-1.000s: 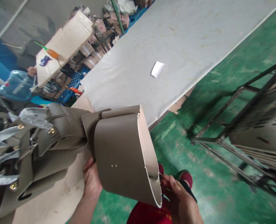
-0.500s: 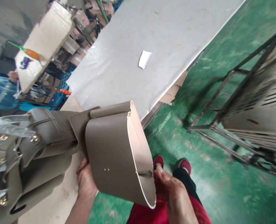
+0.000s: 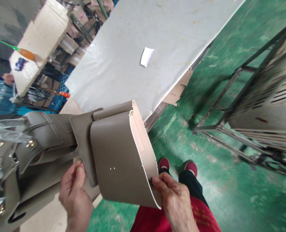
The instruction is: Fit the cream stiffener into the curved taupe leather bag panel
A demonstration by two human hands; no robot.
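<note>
A taupe handbag body (image 3: 119, 154), its open end showing a pale pink inside, is tilted in front of me. My right hand (image 3: 174, 199) pinches the rim of this open end, thumb over the edge. Behind the body a taupe flap (image 3: 83, 141) with a stitched border hangs down. My left hand (image 3: 75, 193) is closed in a pinch at the flap's lower left edge, with the fingertips partly hiding what they grip. Further left lie more taupe handbags (image 3: 43, 135), with gold-coloured fittings and handles wrapped in clear plastic (image 3: 9, 125).
A long table (image 3: 119, 74) under a grey sheet stretches away, with a white paper piece (image 3: 147, 57) on it. A metal-framed rack (image 3: 230, 112) stands right on the green floor. At the upper left, another person's hand (image 3: 8, 79) is near a small table (image 3: 41, 42) bearing an orange bottle (image 3: 26, 54).
My left hand has come from behind the handbag body to the left, pinching at the flap's edge. My right hand has closed over the rim. The flap shows more fully.
</note>
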